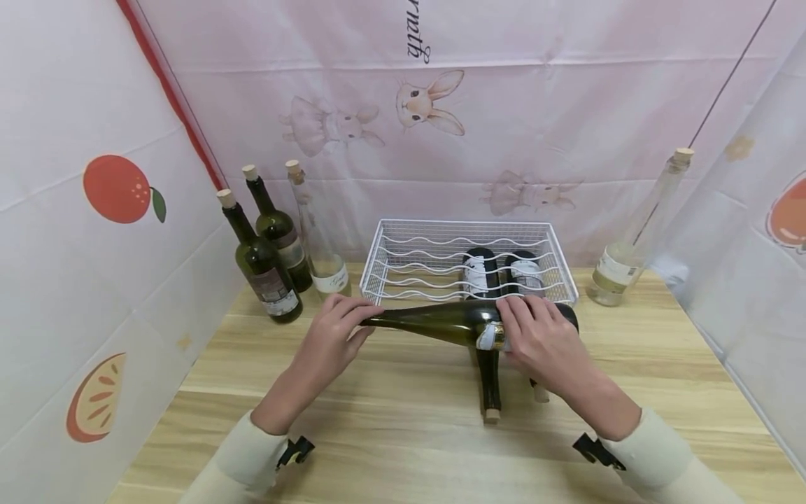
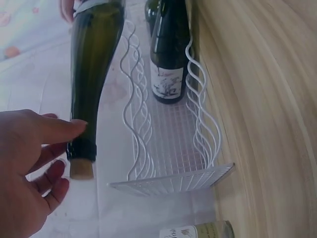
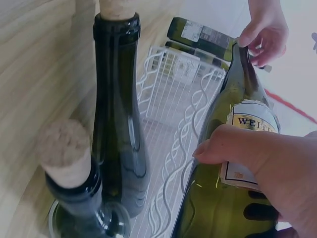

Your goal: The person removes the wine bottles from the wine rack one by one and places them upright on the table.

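A green wine bottle (image 1: pixel 434 322) lies level in the air between my hands, its neck toward the left. My left hand (image 1: pixel 334 336) pinches its neck; in the left wrist view, thumb and fingers are just behind the cork (image 2: pixel 81 169). Around the bottle's thick body, my right hand (image 1: pixel 544 343) grips over the white label (image 3: pixel 247 116), partly covering it. Just beyond is a white wire rack (image 1: pixel 466 222) with wavy bars. Two dark corked bottles rest in its right part, one labelled (image 1: pixel 475 273), their necks pointing toward me.
Left of the rack stand two upright green bottles (image 1: pixel 267 283) and a clear corked bottle (image 1: pixel 327 269). Another clear bottle (image 1: pixel 620 262) stands to the right. All are on a wooden table (image 1: pixel 403 448), with printed curtains (image 1: pixel 352 42) behind and at the sides.
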A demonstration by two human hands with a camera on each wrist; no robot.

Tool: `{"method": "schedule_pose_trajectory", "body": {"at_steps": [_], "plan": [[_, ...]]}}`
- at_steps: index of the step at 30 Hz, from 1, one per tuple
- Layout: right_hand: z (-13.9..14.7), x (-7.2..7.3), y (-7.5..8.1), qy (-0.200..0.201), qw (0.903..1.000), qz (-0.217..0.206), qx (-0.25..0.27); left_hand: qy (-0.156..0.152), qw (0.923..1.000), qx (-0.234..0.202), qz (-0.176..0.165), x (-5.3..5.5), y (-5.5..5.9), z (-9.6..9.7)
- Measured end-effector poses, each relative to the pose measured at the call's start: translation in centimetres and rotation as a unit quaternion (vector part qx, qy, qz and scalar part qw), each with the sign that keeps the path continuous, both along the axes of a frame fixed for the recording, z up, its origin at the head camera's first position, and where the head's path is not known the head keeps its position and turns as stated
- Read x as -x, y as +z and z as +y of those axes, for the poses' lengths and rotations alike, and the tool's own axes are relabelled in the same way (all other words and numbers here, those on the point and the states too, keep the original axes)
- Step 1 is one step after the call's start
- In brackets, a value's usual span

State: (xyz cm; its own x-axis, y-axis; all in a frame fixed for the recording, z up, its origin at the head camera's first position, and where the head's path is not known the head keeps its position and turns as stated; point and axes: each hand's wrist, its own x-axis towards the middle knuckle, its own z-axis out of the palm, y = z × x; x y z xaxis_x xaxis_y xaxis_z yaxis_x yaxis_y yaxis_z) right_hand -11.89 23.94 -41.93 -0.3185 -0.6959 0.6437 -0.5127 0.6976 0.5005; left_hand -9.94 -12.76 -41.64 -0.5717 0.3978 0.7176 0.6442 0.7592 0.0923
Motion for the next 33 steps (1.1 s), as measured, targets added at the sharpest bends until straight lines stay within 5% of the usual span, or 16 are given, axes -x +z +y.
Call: {"method": "schedule_pose_trajectory", "body": {"at_steps": [11, 18, 24, 33], "plan": [[1.7, 0.1, 0.3, -0.007, 0.9992, 0.006, 0.039, 0.000, 0.9959, -0.077, 0.046, 0.5, -0.2, -0.8], [2.7, 0.0, 0.9, -0.016, 0.9981, 0.005, 0.059, 0.031, 0.9916, -0.125, 0.011, 0.5, -0.4, -0.8], [3.9, 0.1, 1.3, -0.011, 0.9962, 0.003, 0.087, 0.010, 0.9875, -0.156, -0.017, 0.8, -1.0, -0.3], [5.7, 0.1, 1.6, -0.010, 0.9907, -0.032, 0.132, -0.002, 0.9751, -0.186, -0.121, 1.2, -2.5, 1.0]]}}
